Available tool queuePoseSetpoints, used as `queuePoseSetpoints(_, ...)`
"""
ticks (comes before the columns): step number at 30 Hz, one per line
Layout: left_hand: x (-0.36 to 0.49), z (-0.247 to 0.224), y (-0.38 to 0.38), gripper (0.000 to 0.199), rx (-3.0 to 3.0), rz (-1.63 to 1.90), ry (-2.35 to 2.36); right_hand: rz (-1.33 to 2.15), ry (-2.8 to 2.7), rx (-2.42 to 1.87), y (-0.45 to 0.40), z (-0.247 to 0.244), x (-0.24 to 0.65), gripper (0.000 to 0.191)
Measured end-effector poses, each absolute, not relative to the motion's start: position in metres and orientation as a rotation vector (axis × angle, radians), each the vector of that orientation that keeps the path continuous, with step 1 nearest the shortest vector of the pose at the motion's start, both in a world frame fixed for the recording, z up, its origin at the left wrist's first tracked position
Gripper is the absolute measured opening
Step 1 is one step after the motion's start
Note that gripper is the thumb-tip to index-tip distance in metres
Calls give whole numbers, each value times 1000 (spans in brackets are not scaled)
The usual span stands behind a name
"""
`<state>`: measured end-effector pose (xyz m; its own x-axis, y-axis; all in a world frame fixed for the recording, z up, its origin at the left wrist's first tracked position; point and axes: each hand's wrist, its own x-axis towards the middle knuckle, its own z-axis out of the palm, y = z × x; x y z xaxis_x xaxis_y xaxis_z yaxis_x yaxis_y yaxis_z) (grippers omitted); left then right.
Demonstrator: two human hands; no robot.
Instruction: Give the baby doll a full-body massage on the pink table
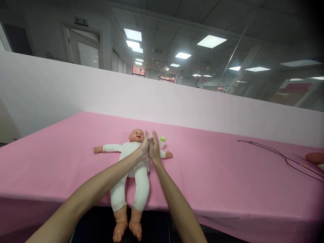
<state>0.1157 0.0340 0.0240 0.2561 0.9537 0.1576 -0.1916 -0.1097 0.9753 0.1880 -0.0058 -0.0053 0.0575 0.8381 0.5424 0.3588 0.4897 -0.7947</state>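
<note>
My left hand (144, 147) and my right hand (154, 147) meet palm to palm, with fingers stretched out and pointing up. Both are over the left-arm side of a baby doll (130, 152), hiding part of its chest and shoulder. The doll lies on its back in a white cloth body, arms spread, its bare feet over the table's front edge. Just right of my right hand stands a small white bottle (162, 143) with a light green cap, partly covered by my fingers. Nothing shows between my palms.
A pink cloth covers the table (215, 172). Thin black cables (278, 153) run across its right side towards a brownish rounded object (314, 158) at the edge of view. Behind the table rises a low white wall (162, 98) with glass above it.
</note>
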Motion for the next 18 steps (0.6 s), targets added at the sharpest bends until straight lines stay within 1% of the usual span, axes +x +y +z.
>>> queuePoseSetpoints(2,102,28,21,56,1222,1252,748,575,-1481,-1120,-20,-2,176,83)
queuePoseSetpoints(3,97,29,14,65,1204,1287,725,557,-1521,-1097,-28,-1,168,84)
queuePoseSetpoints(5,92,28,-2,82,1167,1355,694,410,-1692,-976,-42,3,152,89)
queuePoseSetpoints(7,90,27,-20,87,1105,1386,648,281,-1776,-888,-47,12,142,86)
queuePoseSetpoints(8,90,27,-28,85,1078,1372,623,273,-1763,-892,-44,17,142,82)
queuePoseSetpoints(10,85,28,-40,81,1071,1292,546,364,-1666,-972,-32,24,152,77)
queuePoseSetpoints(13,63,30,-42,84,1224,1277,525,500,-1566,-1129,-10,12,182,79)
queuePoseSetpoints(16,28,16,-28,73,1498,1481,838,415,-1647,-1311,0,-23,209,76)
queuePoseSetpoints(18,5,-6,-15,68,1652,1518,1089,341,-1811,-1374,2,-43,220,64)
